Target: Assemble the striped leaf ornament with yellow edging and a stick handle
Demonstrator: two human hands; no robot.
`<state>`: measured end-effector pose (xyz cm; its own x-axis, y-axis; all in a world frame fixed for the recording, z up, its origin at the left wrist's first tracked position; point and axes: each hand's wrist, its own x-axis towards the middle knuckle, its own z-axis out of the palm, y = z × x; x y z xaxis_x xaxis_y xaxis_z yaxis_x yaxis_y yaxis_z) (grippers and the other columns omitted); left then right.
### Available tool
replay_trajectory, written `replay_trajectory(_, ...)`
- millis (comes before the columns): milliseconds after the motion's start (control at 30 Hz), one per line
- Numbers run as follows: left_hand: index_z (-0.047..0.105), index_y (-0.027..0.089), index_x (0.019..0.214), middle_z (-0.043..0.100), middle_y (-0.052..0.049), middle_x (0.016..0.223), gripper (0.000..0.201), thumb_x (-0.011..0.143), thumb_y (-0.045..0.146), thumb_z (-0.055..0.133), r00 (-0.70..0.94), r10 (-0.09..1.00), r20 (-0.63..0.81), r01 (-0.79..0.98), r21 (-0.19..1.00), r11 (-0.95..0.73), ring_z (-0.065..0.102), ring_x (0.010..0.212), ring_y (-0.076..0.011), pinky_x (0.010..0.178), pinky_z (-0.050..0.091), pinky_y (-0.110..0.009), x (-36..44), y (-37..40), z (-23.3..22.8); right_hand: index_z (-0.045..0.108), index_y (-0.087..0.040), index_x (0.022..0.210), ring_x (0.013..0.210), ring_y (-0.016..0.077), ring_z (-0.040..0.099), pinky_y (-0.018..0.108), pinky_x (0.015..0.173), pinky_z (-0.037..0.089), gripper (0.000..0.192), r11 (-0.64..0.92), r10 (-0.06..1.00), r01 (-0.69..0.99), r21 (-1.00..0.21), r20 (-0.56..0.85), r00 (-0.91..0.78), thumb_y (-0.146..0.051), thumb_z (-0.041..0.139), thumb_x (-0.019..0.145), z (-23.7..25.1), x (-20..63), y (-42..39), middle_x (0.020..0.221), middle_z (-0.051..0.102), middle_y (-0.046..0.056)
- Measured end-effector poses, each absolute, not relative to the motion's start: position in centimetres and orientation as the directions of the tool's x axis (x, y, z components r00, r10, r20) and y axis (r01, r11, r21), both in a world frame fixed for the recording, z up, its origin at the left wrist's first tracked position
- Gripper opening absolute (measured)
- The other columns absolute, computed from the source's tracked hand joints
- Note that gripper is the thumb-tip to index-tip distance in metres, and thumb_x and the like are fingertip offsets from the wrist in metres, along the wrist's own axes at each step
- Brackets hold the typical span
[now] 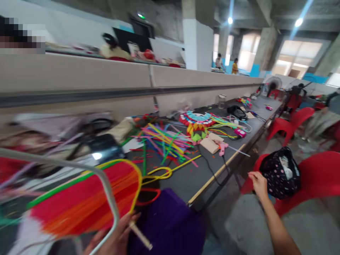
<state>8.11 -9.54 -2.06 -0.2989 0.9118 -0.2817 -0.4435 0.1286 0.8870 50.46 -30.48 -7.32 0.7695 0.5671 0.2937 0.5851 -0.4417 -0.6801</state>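
left grip (117, 235) clamped on the red fan piece (85, 203); right grip (258, 184), fingers together, touches the dotted bag (280, 173) just beyond it; steady both.

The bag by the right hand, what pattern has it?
Black bag with small pale dots, seen in the head view beside the right hand.

No text, label or number is legible anywhere.
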Motion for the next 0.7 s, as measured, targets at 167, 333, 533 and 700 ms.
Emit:
replay_trajectory(167, 0.073, 0.014, 0.071, 0.075, -0.003, 0.067, 0.036, 0.04, 0.021, 0.09, -0.114, 0.951, -0.289, -0.559, 0.809, 0.179, 0.07, 0.06, -0.0166, 0.059, 0.056, -0.024, 7.4, -10.4, -2.9, 0.05, -0.022, 0.056, 0.037, 0.0124, 0.037, 0.024, 0.039, 0.031, 0.051, -0.067, 0.632, 0.398, -0.915, 0.27, 0.726, -0.059, 0.042, 0.09, -5.5, 39.3, -25.3, 0.043, 0.04, -0.004)
replay_trajectory(333, 0.073, 0.013, 0.077, 0.077, -0.005, 0.073, 0.038, 0.048, 0.027, 0.092, -0.067, 0.975, -0.212, -0.621, 0.774, 0.125, 0.071, 0.062, -0.0156, 0.065, 0.056, -0.025, 7.9, -11.5, -2.1, 0.065, -0.018, 0.08, 0.056, 0.0131, 0.052, 0.021, 0.052, 0.043, 0.031, 0.124, 0.835, 0.241, -0.962, 0.232, 0.498, -0.049, 0.064, 0.081, -1.8, 29.1, -20.6, 0.065, 0.059, -0.001)
replay_trajectory(533, 0.073, 0.013, 0.079, 0.076, -0.004, 0.073, 0.036, 0.05, 0.027, 0.092, -0.003, 0.976, -0.219, -0.674, 0.722, 0.16, 0.069, 0.062, -0.015, 0.066, 0.057, -0.026, 8.4, -13.0, -0.8, 0.069, -0.016, 0.074, 0.063, 0.0152, 0.058, 0.024, 0.061, 0.047, 0.028, 0.141, 0.912, 0.187, -0.972, 0.201, 0.357, -0.041, 0.059, 0.084, -0.7, 22.4, -16.9, 0.067, 0.064, 0.002)
replay_trajectory(700, 0.074, 0.013, 0.08, 0.076, -0.004, 0.074, 0.035, 0.053, 0.027, 0.091, 0.037, 0.97, -0.239, -0.682, 0.703, 0.199, 0.069, 0.063, -0.0143, 0.066, 0.058, -0.026, 8.5, -13.8, -0.4, 0.071, -0.015, 0.09, 0.068, 0.0155, 0.059, 0.025, 0.063, 0.048, 0.029, 0.151, 0.903, 0.128, -0.98, 0.189, 0.385, -0.041, 0.064, 0.081, -1.3, 21.7, -16.0, 0.078, 0.066, 0.004)
